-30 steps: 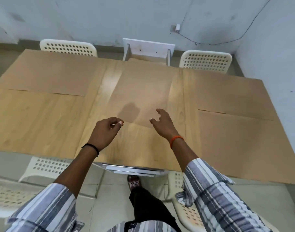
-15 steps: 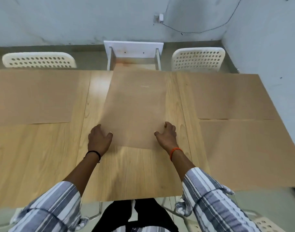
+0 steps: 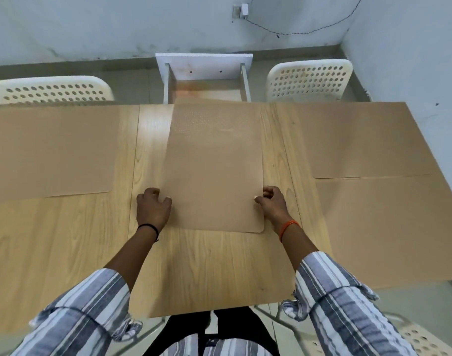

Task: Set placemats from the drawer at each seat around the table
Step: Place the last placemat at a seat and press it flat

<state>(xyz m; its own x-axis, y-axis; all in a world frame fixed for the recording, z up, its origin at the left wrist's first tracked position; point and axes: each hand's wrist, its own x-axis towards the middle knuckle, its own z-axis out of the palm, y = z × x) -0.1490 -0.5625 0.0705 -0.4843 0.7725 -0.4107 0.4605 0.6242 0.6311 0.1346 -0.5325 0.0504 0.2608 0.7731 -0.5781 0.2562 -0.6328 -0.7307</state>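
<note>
On the wooden table [image 3: 65, 253], both hands pinch the middle placemat [image 3: 214, 163]: left hand [image 3: 153, 209], right hand [image 3: 272, 204]. Beyond its far edge, an open drawer [image 3: 204, 73] faces a grey wall [image 3: 117, 21].

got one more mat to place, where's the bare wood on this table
Bare: near-left table below the far-left placemat, and the near-edge strip below the centre placemat. Crowded: right end, two placemats edge to edge.

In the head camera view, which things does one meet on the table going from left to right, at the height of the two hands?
Left placemat → left hand → middle placemat → right hand → near right placemat.
</note>
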